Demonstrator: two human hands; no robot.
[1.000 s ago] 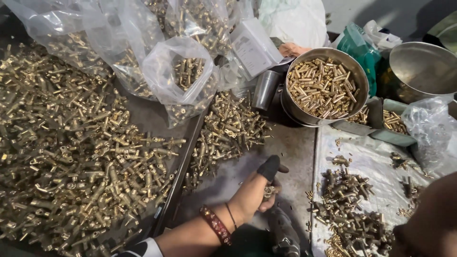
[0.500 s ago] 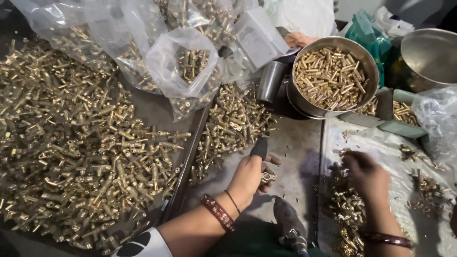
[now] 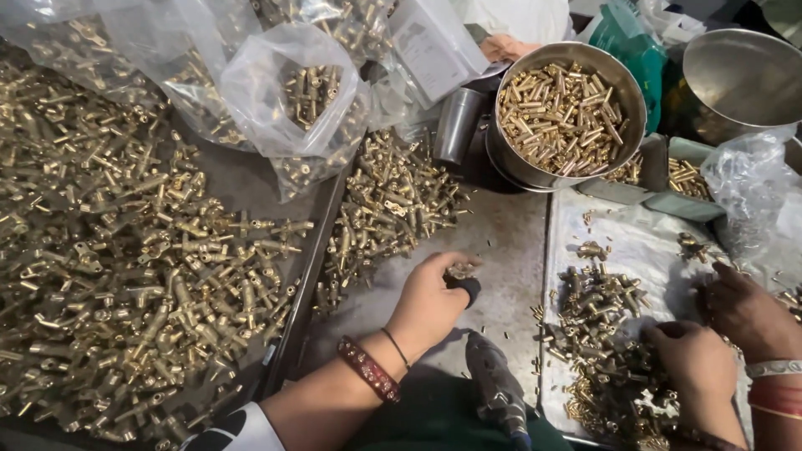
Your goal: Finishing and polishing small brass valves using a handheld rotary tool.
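The small brass fitting [image 3: 461,269] sits pinched at the fingertips of the left hand [image 3: 430,302], which is closed around it just above the grey worktop [image 3: 510,242]. A black knob-like piece [image 3: 470,289] shows under the thumb, though I cannot tell what it belongs to.

Beyond the fingers lies a loose heap of brass fittings [image 3: 388,205]. To the hand's left, a far larger spread [image 3: 125,267] covers a dark tray. Clear plastic bags [image 3: 288,100] holding more of them lie further off.

To the hand's right, the right hand [image 3: 693,367] is curled down into a pile of darker brass parts [image 3: 601,317] on a metal tray [image 3: 555,250]. Whether it has hold of one cannot be told. Another person's hand [image 3: 743,311] rests just past it.

A grey hand tool [image 3: 497,388] lies between the forearms. A steel bowl [image 3: 501,159], far ahead, is near full of short brass pieces.

Judging by this, much has been gathered, yet most of the fittings lie unhandled.
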